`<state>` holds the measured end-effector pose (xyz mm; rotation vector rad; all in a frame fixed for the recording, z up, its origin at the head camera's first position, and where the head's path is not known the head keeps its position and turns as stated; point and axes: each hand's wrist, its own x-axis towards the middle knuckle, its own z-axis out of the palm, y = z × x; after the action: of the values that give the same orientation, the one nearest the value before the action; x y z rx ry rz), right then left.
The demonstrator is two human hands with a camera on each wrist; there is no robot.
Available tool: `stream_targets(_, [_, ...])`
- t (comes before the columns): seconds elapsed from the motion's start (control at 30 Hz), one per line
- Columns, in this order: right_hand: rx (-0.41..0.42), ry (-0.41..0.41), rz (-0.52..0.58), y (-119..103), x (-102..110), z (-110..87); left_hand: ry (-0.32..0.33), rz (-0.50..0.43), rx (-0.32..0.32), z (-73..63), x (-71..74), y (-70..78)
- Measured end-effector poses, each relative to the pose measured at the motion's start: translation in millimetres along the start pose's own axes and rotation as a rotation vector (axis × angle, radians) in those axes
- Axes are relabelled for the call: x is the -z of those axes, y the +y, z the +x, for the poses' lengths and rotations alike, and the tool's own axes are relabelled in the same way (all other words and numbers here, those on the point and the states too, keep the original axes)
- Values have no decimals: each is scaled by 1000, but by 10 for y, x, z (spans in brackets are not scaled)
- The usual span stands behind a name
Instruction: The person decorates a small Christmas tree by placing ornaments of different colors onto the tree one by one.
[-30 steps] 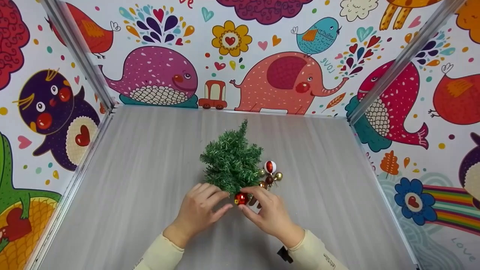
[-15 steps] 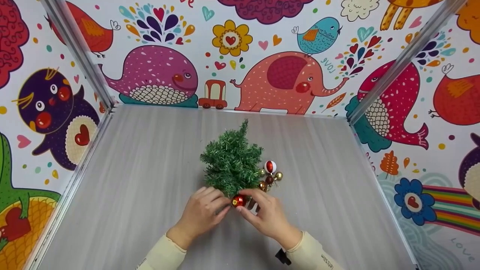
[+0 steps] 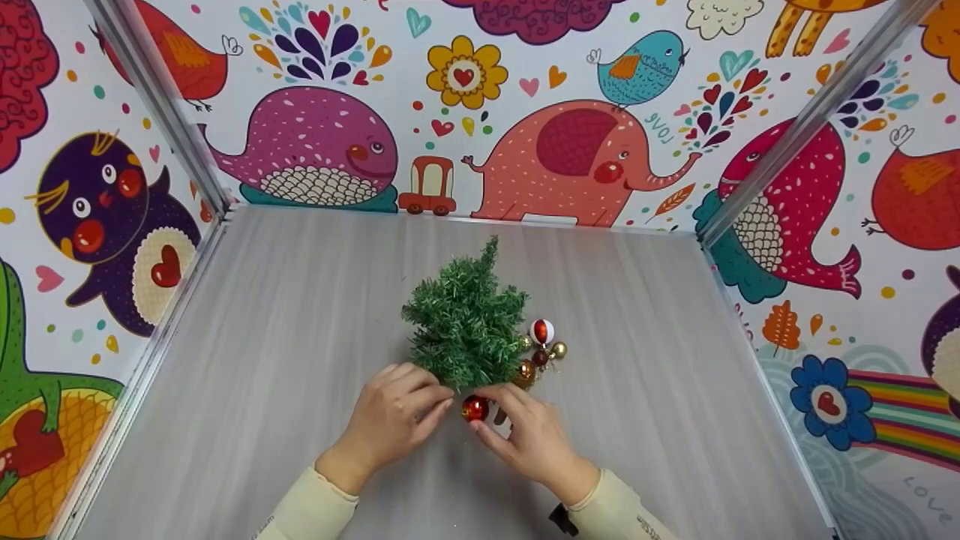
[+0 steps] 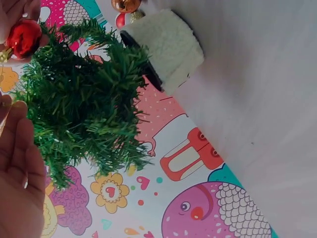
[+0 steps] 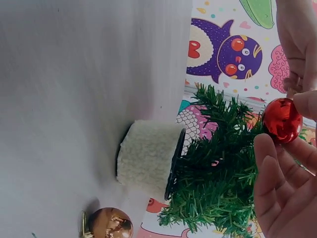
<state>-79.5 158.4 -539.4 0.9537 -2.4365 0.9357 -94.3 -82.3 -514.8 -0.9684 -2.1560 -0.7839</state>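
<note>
My right hand (image 3: 529, 435) holds a shiny red bauble (image 3: 475, 409) between thumb and fingers, just in front of a small green Christmas tree (image 3: 465, 319). The bauble's gold cap (image 4: 6, 55) points toward my left hand (image 3: 394, 416). There the thumb and index tips pinch together a short way from the cap, apparently on the bauble's thin string, which is barely visible. The tree stands upright on a white fuzzy base (image 5: 148, 156), seen in both wrist views. Neither hand clearly grips the branches.
Right of the tree lie several ornaments: a red-and-white bauble (image 3: 541, 331), a small gold ball (image 3: 559, 350) and a copper bauble (image 5: 111, 224). Cartoon-printed walls (image 3: 570, 45) enclose the grey table (image 3: 300, 300) at the back and sides. A black object (image 3: 562, 519) shows by the right sleeve.
The left thumb and index finger came together near the bauble's cap, then drew slightly left, away from it. The red bauble shifted a little left and nearer to me in the right hand.
</note>
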Motion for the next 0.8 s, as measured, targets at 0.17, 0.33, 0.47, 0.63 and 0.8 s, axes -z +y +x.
stream_targets(0.17, [0, 25, -3, -36, -5, 26, 2, 2, -7, 37, -10, 27])
stream_targets(0.33, [8, 94, 7, -70, 4, 57, 15, 12, -2, 66, -40, 30])
stream_targets(0.47, [6, 115, -15, -89, 10, 64, 31, 18, -14, 79, -65, 28])
stream_targets(0.63, [22, 107, 8, -124, -2, 100, 35, 16, -16, 88, -70, 37])
stream_targets(0.8, [18, 115, 51, -153, -32, 158, 35, 9, 5, 94, -87, 50])
